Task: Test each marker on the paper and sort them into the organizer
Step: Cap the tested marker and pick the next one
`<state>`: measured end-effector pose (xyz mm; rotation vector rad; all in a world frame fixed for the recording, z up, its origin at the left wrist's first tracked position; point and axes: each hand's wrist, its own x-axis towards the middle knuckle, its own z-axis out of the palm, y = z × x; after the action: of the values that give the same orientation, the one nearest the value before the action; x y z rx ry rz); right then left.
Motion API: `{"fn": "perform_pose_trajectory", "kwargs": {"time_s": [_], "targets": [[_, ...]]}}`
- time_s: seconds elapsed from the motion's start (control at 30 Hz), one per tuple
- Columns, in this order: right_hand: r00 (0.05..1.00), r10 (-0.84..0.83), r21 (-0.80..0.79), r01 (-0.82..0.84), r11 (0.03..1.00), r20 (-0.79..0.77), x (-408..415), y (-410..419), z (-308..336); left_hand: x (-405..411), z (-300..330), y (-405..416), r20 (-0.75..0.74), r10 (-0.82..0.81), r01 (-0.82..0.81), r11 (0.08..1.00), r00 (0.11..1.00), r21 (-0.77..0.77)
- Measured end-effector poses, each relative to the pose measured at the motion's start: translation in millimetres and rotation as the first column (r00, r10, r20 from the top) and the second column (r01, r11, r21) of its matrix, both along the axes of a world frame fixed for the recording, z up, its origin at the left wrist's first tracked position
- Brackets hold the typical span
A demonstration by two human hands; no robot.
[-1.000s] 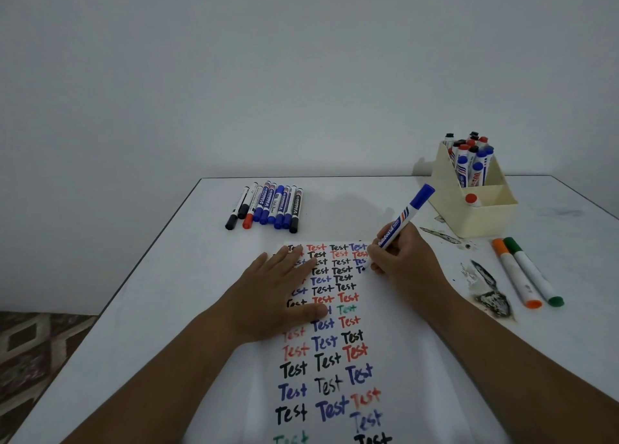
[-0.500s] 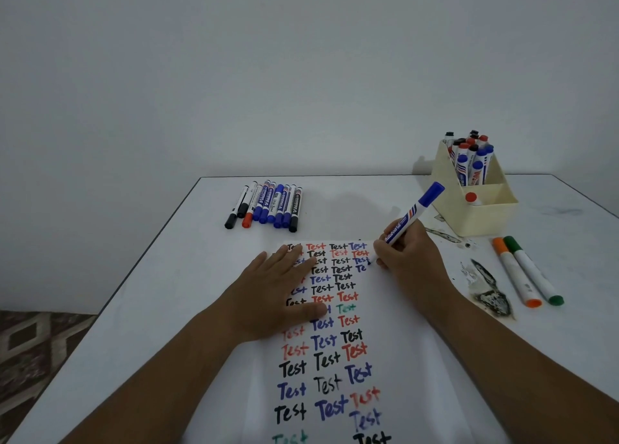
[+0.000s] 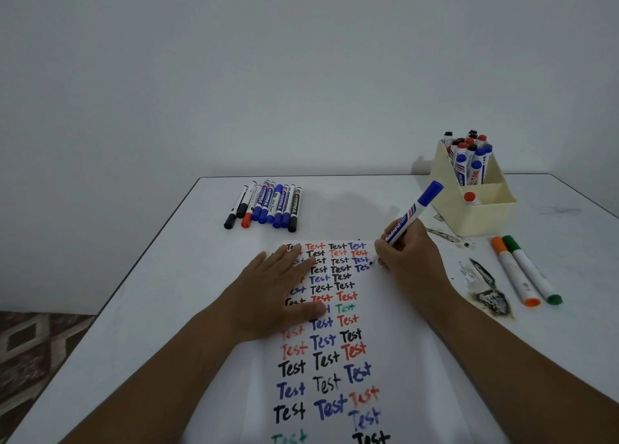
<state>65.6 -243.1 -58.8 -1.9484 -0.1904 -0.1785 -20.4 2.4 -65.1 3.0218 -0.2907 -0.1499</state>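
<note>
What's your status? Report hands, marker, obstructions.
Left hand flat on paper. Right hand grips blue marker, tip at the paper. Organizer path unobstructed.

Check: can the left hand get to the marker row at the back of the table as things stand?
Probably yes. The left hand lies flat on the paper, holding nothing, and bare table separates it from the marker row. Lifting it would free the paper while the right hand writes.

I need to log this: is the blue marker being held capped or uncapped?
Uncapped: the blue marker in the right hand has its bare tip on the paper.
</note>
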Motion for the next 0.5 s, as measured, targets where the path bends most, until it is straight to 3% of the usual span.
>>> {"fn": "perform_pose_trajectory", "kwargs": {"time_s": [0.37, 0.5], "targets": [[1.0, 0.002, -0.021, -0.002, 1.0, 0.021, -1.5, 0.9, 2.1, -1.0, -0.5, 0.3, 0.019, -0.007, 0.007, 1.0, 1.0, -0.013], [0.998, -0.003, 0.07, -0.001, 0.998, 0.058, -5.5, -0.8, 5.6, -3.1, 0.8, -1.0, 0.049, 0.023, -0.018, 0.994, 0.999, -0.108]]}}
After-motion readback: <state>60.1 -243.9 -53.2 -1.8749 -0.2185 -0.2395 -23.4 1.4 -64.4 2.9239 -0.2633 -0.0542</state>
